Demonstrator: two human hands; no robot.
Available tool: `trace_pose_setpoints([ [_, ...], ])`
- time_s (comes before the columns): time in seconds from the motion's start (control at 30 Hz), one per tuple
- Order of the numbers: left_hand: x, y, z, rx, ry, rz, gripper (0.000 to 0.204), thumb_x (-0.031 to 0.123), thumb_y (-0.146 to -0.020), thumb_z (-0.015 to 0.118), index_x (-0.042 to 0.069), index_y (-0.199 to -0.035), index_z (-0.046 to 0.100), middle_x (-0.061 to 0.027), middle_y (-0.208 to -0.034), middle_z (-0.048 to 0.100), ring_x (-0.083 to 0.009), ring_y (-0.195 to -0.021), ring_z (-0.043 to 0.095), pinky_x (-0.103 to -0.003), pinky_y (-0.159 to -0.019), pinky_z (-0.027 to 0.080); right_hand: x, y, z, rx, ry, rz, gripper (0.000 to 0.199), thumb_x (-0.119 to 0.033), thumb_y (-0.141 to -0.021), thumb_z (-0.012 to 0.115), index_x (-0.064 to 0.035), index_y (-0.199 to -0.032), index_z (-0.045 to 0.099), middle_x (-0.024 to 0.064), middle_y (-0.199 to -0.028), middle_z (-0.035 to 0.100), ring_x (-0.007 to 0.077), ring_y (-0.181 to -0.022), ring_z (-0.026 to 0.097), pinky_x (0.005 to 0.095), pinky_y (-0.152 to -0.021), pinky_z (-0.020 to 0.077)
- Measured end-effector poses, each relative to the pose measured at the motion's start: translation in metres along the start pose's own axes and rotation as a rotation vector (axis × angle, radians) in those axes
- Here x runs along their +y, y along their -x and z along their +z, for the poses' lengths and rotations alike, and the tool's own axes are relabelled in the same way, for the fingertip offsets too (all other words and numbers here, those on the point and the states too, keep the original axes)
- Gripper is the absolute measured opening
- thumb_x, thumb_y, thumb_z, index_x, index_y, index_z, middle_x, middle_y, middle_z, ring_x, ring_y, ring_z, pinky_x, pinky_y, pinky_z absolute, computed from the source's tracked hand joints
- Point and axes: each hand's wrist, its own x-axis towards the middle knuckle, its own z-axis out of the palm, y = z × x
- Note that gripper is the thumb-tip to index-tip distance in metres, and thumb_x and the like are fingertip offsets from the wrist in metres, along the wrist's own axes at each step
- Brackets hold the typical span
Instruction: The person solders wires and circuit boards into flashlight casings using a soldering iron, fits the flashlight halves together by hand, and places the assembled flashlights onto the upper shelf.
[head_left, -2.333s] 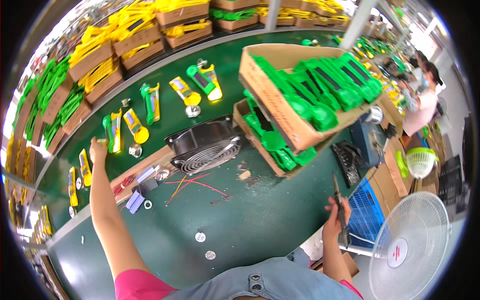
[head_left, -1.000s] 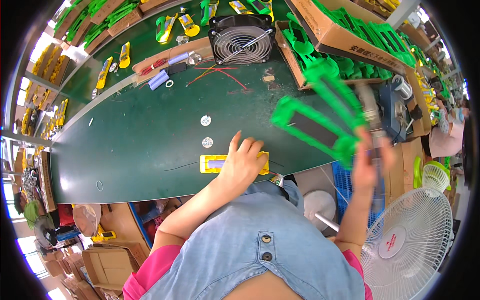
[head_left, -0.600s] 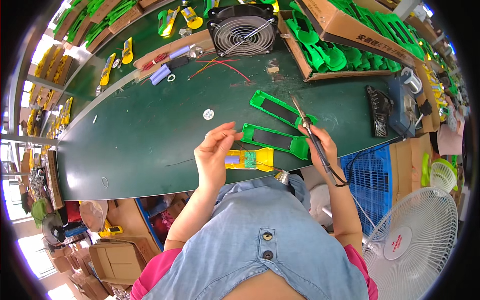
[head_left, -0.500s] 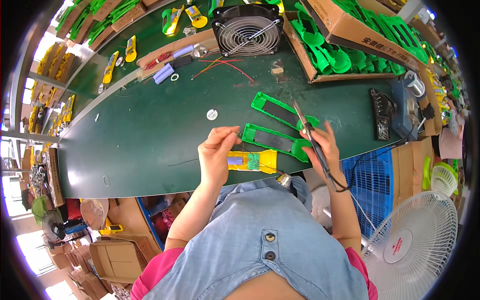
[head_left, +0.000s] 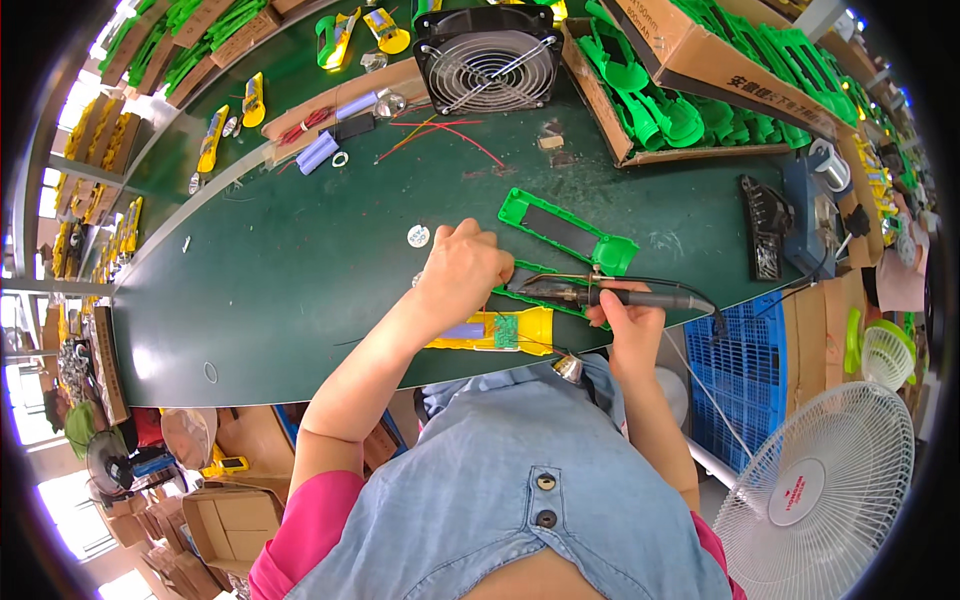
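Observation:
My right hand (head_left: 634,328) is closed round a soldering iron (head_left: 650,297), its tip pointing left toward my left hand. My left hand (head_left: 465,272) is closed beside the tip, over the left end of a green plastic casing (head_left: 522,272); whatever its fingers hold is hidden. That casing lies partly under the iron and both hands. Just nearer is an open yellow casing (head_left: 540,331) with a green circuit board (head_left: 506,331) and a purple-blue battery cell (head_left: 465,331), partly covered by my left forearm. A shiny lamp cup (head_left: 568,368) hangs by a wire at the table edge.
Another green casing (head_left: 570,232) lies beyond. A metal-grilled fan (head_left: 487,75) stands at the back, beside a carton (head_left: 690,157) of green casings. Loose battery cells (head_left: 318,152) and red wires (head_left: 455,130) lie back left. The soldering station (head_left: 808,205) is at right, a white fan (head_left: 820,490) below.
My right hand has turned the soldering iron from upright to nearly level, bringing its tip left over the nearer green casing. My left hand has moved up and right to meet it.

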Motion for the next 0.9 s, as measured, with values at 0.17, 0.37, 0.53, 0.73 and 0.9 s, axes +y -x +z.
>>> trace_pose_setpoints([
  [0.17, 0.004, -0.003, 0.004, -0.021, -0.08, -0.038, 0.003, 0.015, -0.068, 0.065, 0.013, -0.07, 0.066, -0.0019, -0.071, 0.054, -0.0212, -0.081, 0.049, -0.034, -0.071, 0.038, 0.0, -0.006, 0.004, 0.003, 0.008, 0.043, 0.014, 0.001, -0.08, 0.059, 0.0031, -0.093, 0.056, 0.0087, -0.079, 0.061, 0.0132, -0.062, 0.06, 0.0204, -0.049, 0.0451],
  [0.37, 0.005, -0.003, 0.004, -0.022, -0.068, -0.039, 0.003, 0.014, -0.067, 0.065, 0.012, -0.069, 0.066, -0.0027, -0.071, 0.054, -0.0216, -0.08, 0.049, -0.034, -0.071, 0.038, 0.0, -0.009, 0.006, -0.018, 0.043, 0.074, 0.013, -0.001, -0.08, 0.06, 0.0021, -0.092, 0.057, 0.0086, -0.081, 0.062, 0.0126, -0.062, 0.061, 0.0192, -0.046, 0.0431],
  [0.53, 0.005, -0.004, 0.004, -0.023, -0.071, -0.029, 0.003, 0.012, -0.067, 0.065, 0.011, -0.069, 0.067, -0.0036, -0.071, 0.054, -0.0219, -0.08, 0.049, -0.034, -0.071, 0.038, 0.0, -0.008, 0.009, 0.001, 0.07, 0.046, 0.013, -0.003, -0.08, 0.06, 0.0022, -0.092, 0.058, 0.0099, -0.069, 0.062, 0.0097, -0.056, 0.056, 0.0187, -0.046, 0.0395],
  [0.73, 0.007, -0.005, 0.003, -0.054, -0.139, -0.031, 0.003, 0.011, -0.065, 0.064, 0.011, -0.067, 0.067, -0.0042, -0.071, 0.055, -0.0221, -0.081, 0.05, -0.034, -0.07, 0.038, 0.002, -0.008, 0.002, -0.078, 0.07, 0.056, 0.015, -0.002, -0.081, 0.06, 0.0027, -0.094, 0.056, 0.0087, -0.08, 0.062, 0.0128, -0.064, 0.062, 0.0183, -0.045, 0.0427],
  [0.9, 0.006, -0.008, 0.005, -0.064, -0.168, -0.032, 0.003, 0.011, -0.065, 0.064, 0.011, -0.065, 0.067, -0.004, -0.069, 0.056, -0.022, -0.081, 0.051, -0.034, -0.07, 0.039, 0.004, 0.002, -0.003, -0.004, 0.022, -0.131, 0.018, 0.0, -0.081, 0.058, 0.0046, -0.097, 0.055, 0.0127, -0.085, 0.061, 0.0163, -0.065, 0.062, 0.0216, -0.048, 0.0472],
])
